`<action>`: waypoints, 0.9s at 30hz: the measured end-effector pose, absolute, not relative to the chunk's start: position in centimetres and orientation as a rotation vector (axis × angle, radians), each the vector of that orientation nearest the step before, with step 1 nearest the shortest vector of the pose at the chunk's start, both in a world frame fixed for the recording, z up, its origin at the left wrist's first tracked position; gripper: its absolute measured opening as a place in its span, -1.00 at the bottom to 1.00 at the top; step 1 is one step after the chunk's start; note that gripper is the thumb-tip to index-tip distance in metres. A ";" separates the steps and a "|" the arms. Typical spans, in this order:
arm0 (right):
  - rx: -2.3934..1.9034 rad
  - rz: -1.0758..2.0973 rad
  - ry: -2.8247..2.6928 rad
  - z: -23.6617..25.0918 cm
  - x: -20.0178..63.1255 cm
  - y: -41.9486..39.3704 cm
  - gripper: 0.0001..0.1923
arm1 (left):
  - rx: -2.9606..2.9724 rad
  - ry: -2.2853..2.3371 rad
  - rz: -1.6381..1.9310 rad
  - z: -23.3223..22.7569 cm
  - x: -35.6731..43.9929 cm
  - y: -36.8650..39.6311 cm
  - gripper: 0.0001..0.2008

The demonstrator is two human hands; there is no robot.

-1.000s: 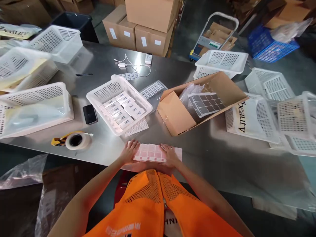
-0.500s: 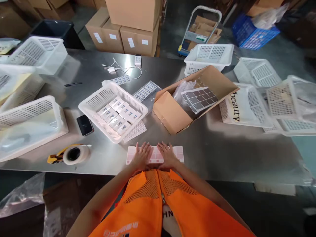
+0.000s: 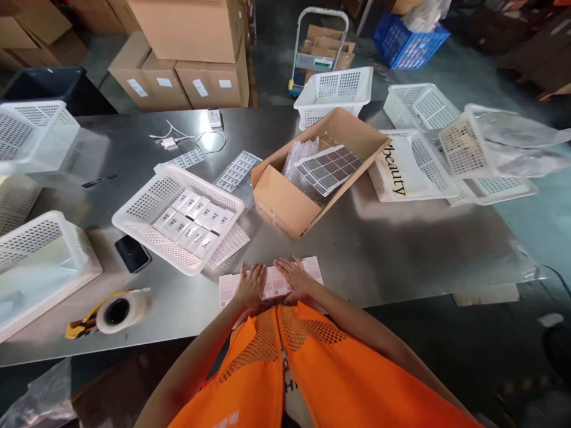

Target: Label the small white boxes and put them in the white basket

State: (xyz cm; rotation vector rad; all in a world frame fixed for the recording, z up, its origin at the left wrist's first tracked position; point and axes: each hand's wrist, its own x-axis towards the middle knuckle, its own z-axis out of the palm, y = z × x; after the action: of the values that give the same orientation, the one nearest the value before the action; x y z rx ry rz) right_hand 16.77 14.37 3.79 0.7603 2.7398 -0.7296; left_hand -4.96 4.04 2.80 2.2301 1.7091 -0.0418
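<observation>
Pressing flat on a pink label sheet point(image 3: 270, 283) at the near edge of the steel desk point(image 3: 401, 249), left hand point(image 3: 250, 286) and right hand point(image 3: 295, 278) side by side, palms down, fingers spread, neither grip closing on anything. Judging the sheet thin, light and floppy, likely sliding easily on the metal; best lifting by an edge or corner. Sitting just beyond: white basket point(image 3: 147, 205) of small boxes.
</observation>
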 end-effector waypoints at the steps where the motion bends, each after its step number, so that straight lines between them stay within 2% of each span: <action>1: 0.790 -0.716 2.738 3.9 17.6 14.7 0.27 | 2.228 1.711 -0.031 2.8 -4.8 4.1 0.05; 4: 0.926 -0.664 2.708 4.2 20.8 15.8 0.33 | 2.219 1.708 0.006 2.7 -3.4 4.8 0.18; 6: 0.970 -0.656 2.684 4.1 22.5 16.3 0.33 | 2.221 1.688 0.026 2.4 -1.8 5.7 0.19; 15: 0.973 -0.773 2.699 3.7 23.3 16.1 0.19 | 2.204 1.654 0.023 2.3 2.7 8.0 -0.19; 18: 0.986 -0.802 2.701 3.7 23.4 15.9 0.17 | 2.196 1.640 0.019 2.4 2.4 8.0 -0.24; 22: 1.006 -0.795 2.692 3.6 23.6 15.5 0.18 | 2.175 1.643 0.026 2.6 2.6 8.0 -0.21; 27: 1.032 -0.717 2.681 4.2 23.5 14.9 -0.14 | 2.110 1.757 0.063 3.4 4.3 8.3 -0.10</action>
State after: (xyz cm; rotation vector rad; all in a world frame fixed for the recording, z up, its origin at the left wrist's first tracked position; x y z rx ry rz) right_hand 23.50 14.93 4.15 1.0321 2.6812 -0.7174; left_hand 4.29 8.31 3.40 2.1100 1.7569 0.0630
